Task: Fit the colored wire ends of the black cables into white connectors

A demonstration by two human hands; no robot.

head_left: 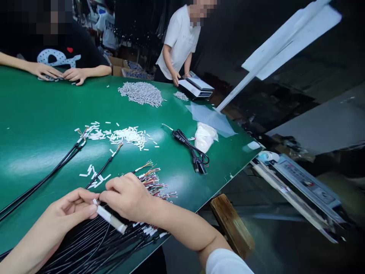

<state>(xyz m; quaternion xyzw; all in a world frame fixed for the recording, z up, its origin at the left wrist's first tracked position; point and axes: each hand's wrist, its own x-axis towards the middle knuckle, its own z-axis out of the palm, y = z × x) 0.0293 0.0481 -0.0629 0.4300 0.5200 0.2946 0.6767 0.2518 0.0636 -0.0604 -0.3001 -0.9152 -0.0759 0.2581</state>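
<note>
My left hand (74, 209) is closed, thumb against fingers, at the near end of a white strip (110, 217). Right beside it, my right hand (127, 196) has its fingers pinched together; what they hold is too small to tell. Below both hands lies a bundle of black cables (85, 247), with many thin coloured wire ends (154, 179) to the right of my right hand. Small white connectors (95, 177) lie just beyond my hands, and one black cable (104, 167) with a white piece near its tip passes there.
On the green table (159, 114) are a pile of white connectors (129, 135), a grey pile of small parts (141, 93), coiled black cables (191, 148) and a white bag (205, 137). Two persons stand or sit across it. A wooden stool (232, 226) is beyond the right edge.
</note>
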